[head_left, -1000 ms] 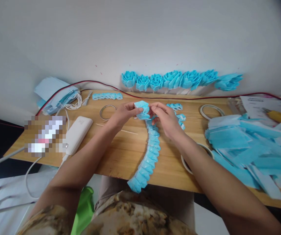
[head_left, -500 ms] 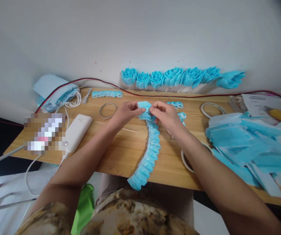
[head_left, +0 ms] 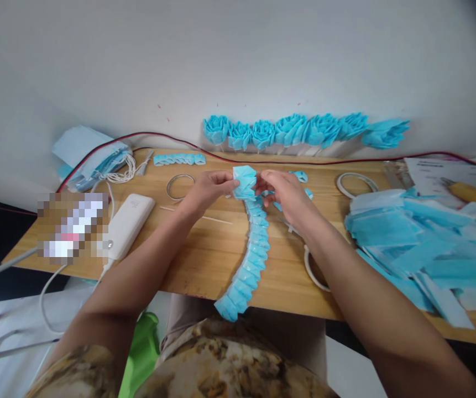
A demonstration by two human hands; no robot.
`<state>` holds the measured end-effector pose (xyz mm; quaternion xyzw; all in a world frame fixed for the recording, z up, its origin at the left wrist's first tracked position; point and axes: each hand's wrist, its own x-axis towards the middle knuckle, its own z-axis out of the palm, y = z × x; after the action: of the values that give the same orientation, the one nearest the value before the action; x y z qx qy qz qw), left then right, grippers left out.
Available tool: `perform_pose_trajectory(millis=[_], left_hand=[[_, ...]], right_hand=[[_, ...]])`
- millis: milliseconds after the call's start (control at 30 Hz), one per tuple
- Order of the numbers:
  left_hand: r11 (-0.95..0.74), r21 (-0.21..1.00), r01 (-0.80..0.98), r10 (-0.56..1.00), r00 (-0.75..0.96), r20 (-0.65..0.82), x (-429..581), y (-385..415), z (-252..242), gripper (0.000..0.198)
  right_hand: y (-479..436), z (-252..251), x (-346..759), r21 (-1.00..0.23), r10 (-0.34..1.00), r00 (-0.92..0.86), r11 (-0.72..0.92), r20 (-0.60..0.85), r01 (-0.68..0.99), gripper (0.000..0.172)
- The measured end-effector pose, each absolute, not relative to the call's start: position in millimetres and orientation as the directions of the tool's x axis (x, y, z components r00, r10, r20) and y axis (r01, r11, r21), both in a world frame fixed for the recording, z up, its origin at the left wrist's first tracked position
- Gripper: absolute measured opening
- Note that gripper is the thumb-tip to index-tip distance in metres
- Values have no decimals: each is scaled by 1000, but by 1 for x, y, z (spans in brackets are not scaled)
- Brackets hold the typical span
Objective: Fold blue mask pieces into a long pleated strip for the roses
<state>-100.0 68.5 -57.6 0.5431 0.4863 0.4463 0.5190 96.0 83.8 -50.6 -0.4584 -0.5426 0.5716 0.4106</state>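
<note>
A long pleated strip of blue mask-like fabric (head_left: 249, 260) curves from the middle of the table down over its front edge. My left hand (head_left: 215, 190) pinches the left side of the strip's wide upper fold between thumb and fingers. At the fold's right edge is my right hand (head_left: 283, 193), its fingers loosely curled and apart, the thumb off the fabric. Its fingertips lie close to the edge; whether they touch it is unclear. Small blue pleated pieces (head_left: 301, 177) show beside and partly behind the right hand.
Blue fabric roses (head_left: 263, 134) stand along the wall behind a red-black cable (head_left: 216, 157). Rolls of tape (head_left: 356, 185) and a pile of blue fabric pieces (head_left: 387, 226) lie right. Left are a white power bank (head_left: 132, 225), stacked masks (head_left: 90, 146) and thin sticks (head_left: 216, 220).
My right thumb has come off the fold and the right hand has shifted slightly, uncovering more of the fabric. My left hand keeps its pinch. The view has moved slightly.
</note>
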Motion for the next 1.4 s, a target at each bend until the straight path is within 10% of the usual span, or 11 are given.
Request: perform_pose_trajectory(millis=[500, 733, 1133, 1400], left_hand=[[-26, 997, 69, 988, 156, 15, -98, 66, -58, 34], [20, 999, 38, 998, 64, -22, -102, 72, -62, 38], [81, 982, -169, 997, 27, -78, -105, 78, -67, 30], [222, 935, -275, 958, 238, -157, -111, 78, -62, 36]], right_hand=[[86, -56, 98, -995, 950, -306, -28, -57, 98, 20], [93, -52, 102, -989, 942, -302, -146, -146, 23, 55], [88, -60, 99, -913, 914, -340, 317, 222, 257, 29], [98, -61, 97, -903, 936, -269, 306, 227, 303, 20]])
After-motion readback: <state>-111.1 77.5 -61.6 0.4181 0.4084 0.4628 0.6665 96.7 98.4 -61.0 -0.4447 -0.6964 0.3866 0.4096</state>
